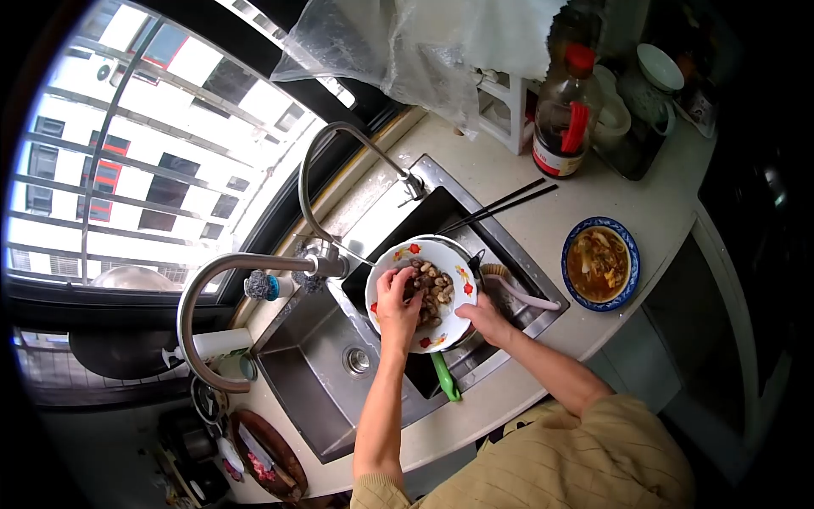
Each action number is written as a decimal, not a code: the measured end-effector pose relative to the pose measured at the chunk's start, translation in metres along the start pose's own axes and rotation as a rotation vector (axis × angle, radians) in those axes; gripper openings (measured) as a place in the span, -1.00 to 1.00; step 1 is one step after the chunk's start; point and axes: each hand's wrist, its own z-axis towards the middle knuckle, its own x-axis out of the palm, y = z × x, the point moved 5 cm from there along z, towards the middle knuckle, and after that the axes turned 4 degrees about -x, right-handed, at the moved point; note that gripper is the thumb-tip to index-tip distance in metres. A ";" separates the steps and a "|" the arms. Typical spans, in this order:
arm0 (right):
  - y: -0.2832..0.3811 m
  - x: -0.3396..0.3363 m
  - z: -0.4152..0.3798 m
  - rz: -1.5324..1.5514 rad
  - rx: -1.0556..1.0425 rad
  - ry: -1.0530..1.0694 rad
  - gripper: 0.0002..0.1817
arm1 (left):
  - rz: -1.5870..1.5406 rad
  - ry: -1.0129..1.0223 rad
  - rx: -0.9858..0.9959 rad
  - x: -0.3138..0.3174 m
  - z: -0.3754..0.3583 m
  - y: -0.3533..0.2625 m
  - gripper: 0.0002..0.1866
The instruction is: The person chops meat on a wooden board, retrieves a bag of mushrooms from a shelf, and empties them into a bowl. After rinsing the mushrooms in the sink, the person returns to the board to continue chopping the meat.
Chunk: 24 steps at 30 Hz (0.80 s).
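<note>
Over the right part of the sink is a white bowl (407,339) with red and yellow flower prints, tilted a little. Small brown pieces of food (438,288), perhaps mushrooms or shellfish, lie inside it. My right hand (485,318) grips the bowl's right rim, thumb on top. My left hand (397,301) reaches into the bowl with bent fingers over the brown pieces; whether it holds any is hidden. A thin stream or spout ends near the bowl's upper left rim. Beneath the bowl, a pot rim and a green handle (444,377) show.
Around the metal sink (326,382) are a curved faucet (208,314), black chopsticks (500,206), a pink-handled brush (526,294), a blue-rimmed bowl of food (600,263) and a red-capped bottle (564,119). A knife (257,447) lies on a round cutting board (284,454) at lower left.
</note>
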 end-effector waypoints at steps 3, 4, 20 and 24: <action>-0.006 -0.004 -0.001 -0.025 0.000 0.004 -0.58 | -0.235 -0.020 -0.104 0.004 0.000 0.007 -0.52; -0.009 -0.005 -0.003 -0.042 0.015 0.011 -0.58 | -0.306 -0.029 -0.145 0.005 -0.002 0.008 -0.53; -0.013 -0.008 -0.001 -0.311 -0.101 0.027 -0.43 | 0.545 -0.113 0.264 0.027 -0.022 -0.009 -0.67; -0.016 -0.006 -0.001 -0.317 -0.153 -0.006 -0.50 | 0.319 -0.193 0.188 0.010 -0.014 -0.004 -0.74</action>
